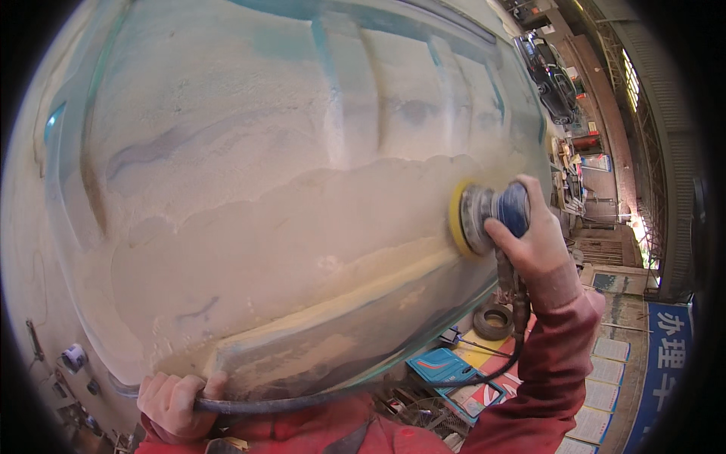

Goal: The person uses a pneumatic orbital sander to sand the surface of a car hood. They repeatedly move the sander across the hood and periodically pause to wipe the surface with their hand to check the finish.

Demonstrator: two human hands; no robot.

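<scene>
My right hand (538, 234) is wrapped round the blue and grey body of a round air sander (491, 212). The sander's yellow pad lies against a large vehicle body panel (272, 204), which is coated in beige filler with teal paint showing along its raised ribs. A dark air hose (302, 402) hangs from the sander and curves back across my front. At the panel's lower left edge, my left hand (180, 402) is closed round that hose.
Below the panel lie a tire (493, 321) and a teal case (446, 371). A blue banner (658, 371) and several posted sheets (605, 378) hang at the right. A dark car (548, 79) stands farther off, near cluttered shelves. A small white can (73, 358) is at the lower left.
</scene>
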